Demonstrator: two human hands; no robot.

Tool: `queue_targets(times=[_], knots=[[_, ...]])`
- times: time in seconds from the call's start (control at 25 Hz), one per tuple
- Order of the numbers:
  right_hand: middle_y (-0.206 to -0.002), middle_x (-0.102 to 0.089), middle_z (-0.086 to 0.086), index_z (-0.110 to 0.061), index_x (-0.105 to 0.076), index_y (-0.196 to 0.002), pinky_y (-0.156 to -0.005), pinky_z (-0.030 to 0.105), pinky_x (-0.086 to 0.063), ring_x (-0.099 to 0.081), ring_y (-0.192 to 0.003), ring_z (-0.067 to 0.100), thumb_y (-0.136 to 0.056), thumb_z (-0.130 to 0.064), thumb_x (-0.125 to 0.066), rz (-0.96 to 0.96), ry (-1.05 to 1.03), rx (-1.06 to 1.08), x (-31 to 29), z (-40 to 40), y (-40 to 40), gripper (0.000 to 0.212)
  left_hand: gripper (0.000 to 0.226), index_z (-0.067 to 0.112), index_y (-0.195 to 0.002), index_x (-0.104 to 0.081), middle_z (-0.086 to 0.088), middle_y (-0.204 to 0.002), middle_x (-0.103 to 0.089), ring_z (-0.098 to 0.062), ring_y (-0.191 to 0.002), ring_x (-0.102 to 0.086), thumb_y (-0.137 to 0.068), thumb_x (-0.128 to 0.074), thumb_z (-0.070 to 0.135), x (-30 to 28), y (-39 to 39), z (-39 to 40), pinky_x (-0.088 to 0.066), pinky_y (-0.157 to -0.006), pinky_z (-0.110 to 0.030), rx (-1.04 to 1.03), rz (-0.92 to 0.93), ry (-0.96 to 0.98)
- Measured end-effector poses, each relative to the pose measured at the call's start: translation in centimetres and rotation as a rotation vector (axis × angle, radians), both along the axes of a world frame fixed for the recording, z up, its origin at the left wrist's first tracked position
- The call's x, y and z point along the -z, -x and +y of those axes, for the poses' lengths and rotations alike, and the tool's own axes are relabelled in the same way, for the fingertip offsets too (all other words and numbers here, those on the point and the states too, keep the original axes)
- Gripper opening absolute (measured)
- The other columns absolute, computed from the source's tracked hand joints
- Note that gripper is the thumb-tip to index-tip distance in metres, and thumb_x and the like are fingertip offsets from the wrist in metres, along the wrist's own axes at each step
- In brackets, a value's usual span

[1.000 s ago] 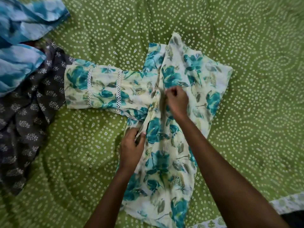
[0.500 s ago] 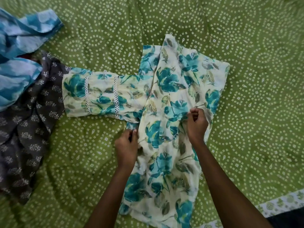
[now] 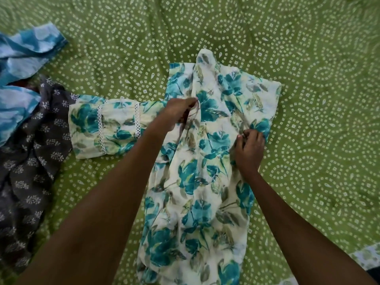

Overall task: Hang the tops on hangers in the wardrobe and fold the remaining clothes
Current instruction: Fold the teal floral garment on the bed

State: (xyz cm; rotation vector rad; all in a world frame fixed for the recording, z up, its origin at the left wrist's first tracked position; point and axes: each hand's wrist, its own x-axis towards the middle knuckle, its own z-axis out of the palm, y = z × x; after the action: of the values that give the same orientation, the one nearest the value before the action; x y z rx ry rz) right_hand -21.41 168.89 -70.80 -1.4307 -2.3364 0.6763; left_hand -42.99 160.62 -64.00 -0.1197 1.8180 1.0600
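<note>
Floral top (image 3: 197, 182) lies lengthwise, neck away (sleeve leftward); left hand (image 3: 178, 112) and right hand (image 3: 249, 150) pinch it.

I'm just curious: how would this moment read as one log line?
step: folding floral top | left hand: pinching fabric | right hand: gripping folded edge | surface: green bedsheet

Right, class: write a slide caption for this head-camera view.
Both hands, left hand and right hand, pinch a floral top on the green bedsheet.

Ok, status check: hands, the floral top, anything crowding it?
Left hand pinching floral top near its middle. Right hand gripping its right edge. Top flat on green bedspread, sleeve out left. Grey printed garment touching the cuff.
</note>
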Motion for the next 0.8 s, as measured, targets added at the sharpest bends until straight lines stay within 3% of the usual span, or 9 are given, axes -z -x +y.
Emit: queue_targets(times=[0.08, 0.16, 0.28, 0.4, 0.52, 0.68, 0.8], knots=[[-0.094, -0.054, 0.02, -0.001, -0.055, -0.093, -0.076, 0.039, -0.037, -0.049, -0.09, 0.033, -0.087, -0.018, -0.052, 0.009, -0.02, 0.0, 0.4, 0.2, -0.2, 0.019, 0.008, 0.011, -0.087, -0.061, -0.007, -0.073, -0.056, -0.015, -0.061, -0.051, -0.085, -0.067, 0.014, 0.4, 1.1, 1.4, -0.045, -0.059, -0.026, -0.159, 0.021, -0.106], [-0.093, -0.054, 0.019, -0.001, -0.055, -0.092, -0.075, 0.038, -0.035, -0.05, -0.089, 0.033, -0.087, -0.019, -0.052, 0.019, -0.021, -0.002, 0.7, 0.2, -0.4, 0.019, 0.015, 0.006, -0.101, -0.064, -0.012, -0.094, -0.065, -0.015, -0.078, -0.059, -0.085, -0.065, 0.008, 1.3, 1.8, 1.4, -0.052, -0.071, -0.021, -0.378, 0.213, -0.146], [-0.094, -0.054, 0.021, 0.0, -0.055, -0.093, -0.075, 0.039, -0.034, -0.05, -0.09, 0.035, -0.087, -0.02, -0.051, 0.003, -0.021, -0.005, 0.2, 0.3, 0.0, 0.021, 0.021, 0.001, -0.111, -0.059, -0.014, -0.1, -0.066, -0.01, -0.071, -0.059, -0.091, -0.057, 0.007, 1.9, 1.3, -1.1, -0.049, -0.056, -0.013, -0.54, 0.393, -0.101], [-0.113, -0.054, 0.023, 0.0, -0.054, -0.112, -0.089, 0.043, -0.034, -0.048, -0.107, 0.038, -0.09, -0.022, -0.048, -0.178, -0.098, -0.048, -0.5, -1.0, -0.3, 0.032, 0.014, 0.006, -0.105, -0.057, -0.003, -0.084, -0.063, -0.007, -0.065, -0.058, -0.096, -0.05, 0.014, 1.2, -3.2, -5.4, -0.049, -0.056, -0.015, -0.395, 0.444, -0.135], [-0.149, -0.033, 0.016, -0.002, -0.033, -0.142, -0.114, 0.043, -0.009, -0.025, -0.139, 0.028, -0.097, -0.034, -0.034, -0.285, -0.112, -0.262, -0.5, -5.6, -2.4, 0.055, 0.015, 0.011, -0.103, -0.06, -0.002, -0.091, -0.062, -0.013, -0.082, -0.058, -0.095, -0.053, 0.021, 1.4, -10.3, -12.0, -0.049, -0.072, -0.023, -0.099, 0.578, -0.054], [-0.157, -0.009, 0.008, -0.006, -0.015, -0.149, -0.117, 0.045, -0.001, -0.004, -0.146, 0.021, -0.098, -0.049, -0.018, -0.324, 0.013, -0.584, -0.9, -13.3, -6.3, 0.067, 0.031, 0.008, -0.099, -0.066, -0.005, -0.09, -0.065, -0.011, -0.082, -0.058, -0.091, -0.051, 0.033, 2.0, -17.9, -19.4, -0.047, -0.072, -0.025, 0.095, 0.668, -0.034], [-0.155, -0.013, 0.006, -0.005, -0.026, -0.146, -0.115, 0.049, -0.008, -0.009, -0.145, 0.022, -0.097, -0.052, -0.022, -0.357, -0.052, -0.901, -1.1, -16.3, -9.0, 0.068, 0.034, 0.007, -0.106, -0.066, -0.006, -0.093, -0.068, -0.019, -0.085, -0.064, -0.091, -0.056, 0.036, 1.2, -20.9, -22.0, -0.042, -0.068, -0.019, 0.215, 0.646, 0.025]])
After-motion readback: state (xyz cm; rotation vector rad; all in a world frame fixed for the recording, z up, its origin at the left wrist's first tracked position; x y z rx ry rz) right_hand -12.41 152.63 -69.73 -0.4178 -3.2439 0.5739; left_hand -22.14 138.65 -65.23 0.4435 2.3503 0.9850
